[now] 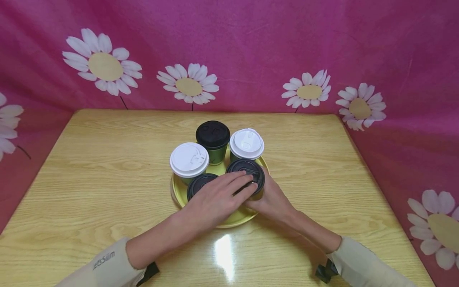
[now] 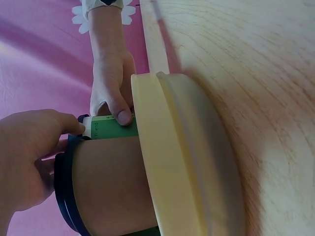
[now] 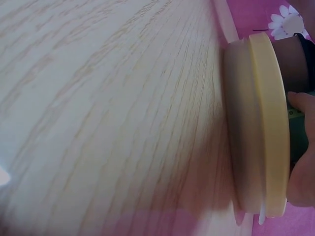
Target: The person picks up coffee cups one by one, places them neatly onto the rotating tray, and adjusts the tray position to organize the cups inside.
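A paper cup with a black lid (image 1: 259,175) stands at the front right of a round yellow tray (image 1: 247,217). My right hand (image 1: 274,199) grips this cup round its side, its thumb against the green wall (image 2: 110,127) in the left wrist view. Across the lid's top lie the fingers of my left hand (image 1: 218,199), touching it. Under my left hand, partly hidden, is a second black-lidded cup (image 1: 199,185) with a brown wall (image 2: 113,184). My right hand (image 3: 305,157) also shows at the right wrist view's edge, against the cup.
Behind on the tray stand a white-lidded cup (image 1: 189,159) at left, a black-lidded green cup (image 1: 213,137) at the back and another white-lidded cup (image 1: 247,143) at right. The wooden table (image 1: 107,167) is bounded by a pink flowered cloth (image 1: 247,44).
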